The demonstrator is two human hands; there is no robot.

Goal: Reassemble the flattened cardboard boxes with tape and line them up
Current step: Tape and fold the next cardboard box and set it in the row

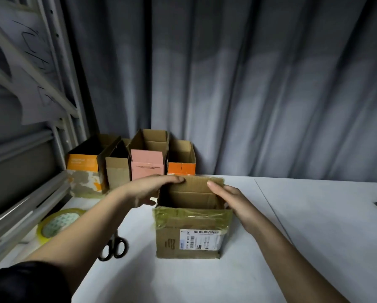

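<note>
box in work: brown cardboard box [189,237] is standing upright and open-topped mid-table, shipping label facing the camera, clear tape wrinkling across its near upper edge
left hand [149,189]: is curling over the box's far-left top corner, fingers lying on the rim, thumb down the outer left wall
right hand [235,204]: is pressing flat against the right wall, fingers straight, tips reaching the far rim
finished row: four open boxes are lining up at the curtain – orange-and-white box [85,169], plain brown box [117,169], pink box [148,158], orange box [181,161], sides touching or nearly so
tape roll [56,224]: is lying on the white table [314,226] left of the left forearm
scissors [114,248]: are lying shut near the tape roll, black handles toward the camera, blades hiding under the forearm
</note>
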